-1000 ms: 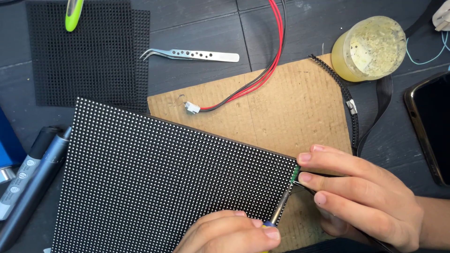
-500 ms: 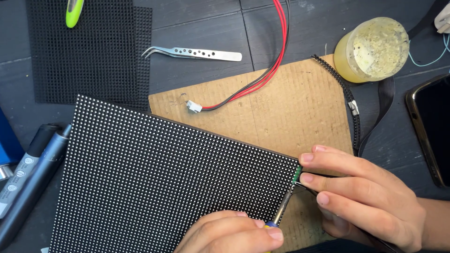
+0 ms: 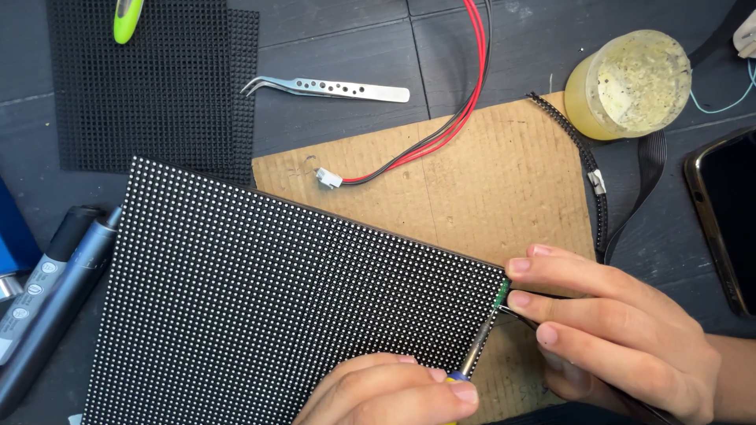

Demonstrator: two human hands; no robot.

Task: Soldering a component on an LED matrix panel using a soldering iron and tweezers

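Note:
A black LED matrix panel [image 3: 283, 307] with rows of white dots lies tilted on a sheet of brown cardboard [image 3: 488, 181]. My left hand [image 3: 386, 393], at the bottom edge, is closed around a small screwdriver [image 3: 478, 354]. Its metal shaft points at the green circuit board edge [image 3: 502, 293] at the panel's right corner. My right hand [image 3: 622, 330] comes in from the right, three fingertips against that corner and the thumb hidden underneath.
Black mesh mask [image 3: 150, 86], green-handled tool [image 3: 126, 17], steel tweezers [image 3: 331, 86], red-and-black wire with white plug [image 3: 441, 134], yellowish jar [image 3: 630, 83], black ribbon cable [image 3: 587, 165], phone [image 3: 728, 220], grey pen-shaped tool [image 3: 55, 299].

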